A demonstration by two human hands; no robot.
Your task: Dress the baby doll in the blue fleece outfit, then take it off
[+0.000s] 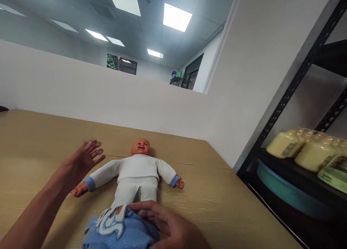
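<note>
Tabletop (pixel 217 205) first, wide and tan, running back to a white partition (pixel 108 93) with ceiling lights (pixel 176 17) glowing above it. Off to the right stands a black shelf (pixel 298 176), and on it sit pale yellow jars (pixel 284 144) with a teal tub (pixel 282 191) tucked on the level below.

Now the doll (pixel 138 173), flat on its back in the middle of the tabletop, head pointing away, arms thrown out to both sides, dressed in a white suit with blue cuffs. Its legs run toward the near edge and disappear under a blue cloth (pixel 121 231), a fluffy bundle with a white and orange print on top, lying right at the bottom of the view.

Right hand (pixel 168 222) is down on that cloth, fingers curled over its right side and gripping it, fingertips just by the doll's legs.

Left hand (pixel 81 162) is up in the air, open, fingers spread and holding nothing. It hovers above the doll's outstretched arm on the left, near its shoulder, and slightly blurred.
</note>
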